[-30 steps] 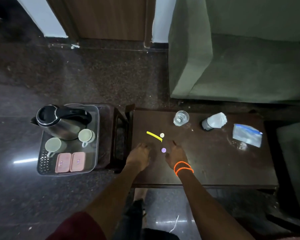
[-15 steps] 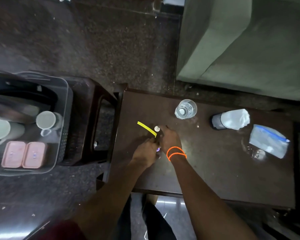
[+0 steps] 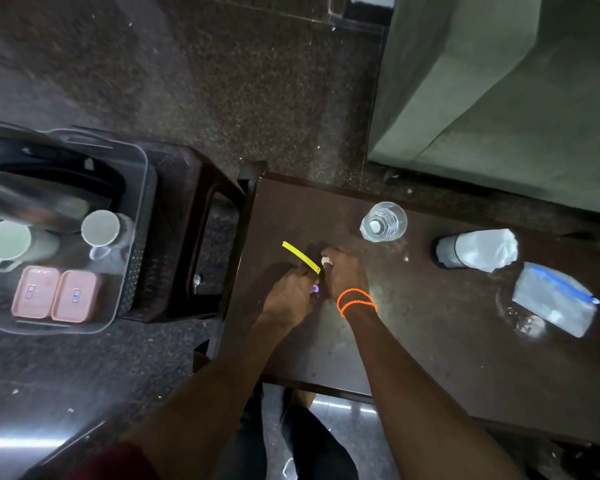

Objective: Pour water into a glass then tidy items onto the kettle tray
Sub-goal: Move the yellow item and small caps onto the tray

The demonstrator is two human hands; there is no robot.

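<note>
Both hands down on table [image 3: 430, 358] left of glass [image 3: 383, 221], left hand [image 3: 288, 299] pinched on purple cap [image 3: 315, 289], right hand [image 3: 345, 275] curled over white cap [image 3: 325, 260], yellow strip [image 3: 300, 257] beside fingers, tray [image 3: 132, 237] far left of glass.

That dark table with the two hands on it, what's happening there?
A person leans over the dark table, gathering small bits. The right hand closes its fingers on a small white cap; the left hand is on a small purple cap, beside a yellow strip. The glass, a lying bottle and a zip bag sit untouched. The kettle tray waits on the left.
</note>
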